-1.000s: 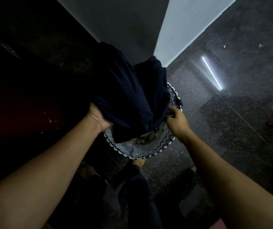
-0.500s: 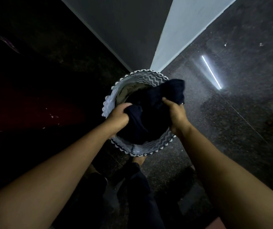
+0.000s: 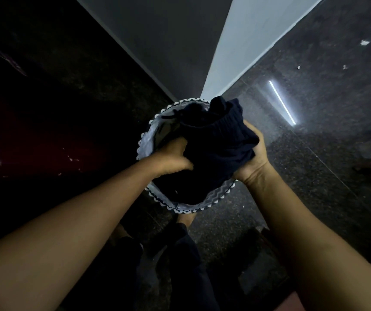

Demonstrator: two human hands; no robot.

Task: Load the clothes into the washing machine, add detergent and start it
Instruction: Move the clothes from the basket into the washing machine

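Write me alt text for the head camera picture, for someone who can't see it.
Seen from above, a person's left hand and right hand grip a bundle of dark clothes at the mouth of a round laundry basket with a zigzag rim. The basket stands on a dark speckled floor at the corner of a pale wall.

no readable text, no labels, no brands, no numbers — dim picture, nothing legible

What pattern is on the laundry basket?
Grey-and-white zigzag stripes on the basket, clearest along its near rim below the dark clothes, head view.
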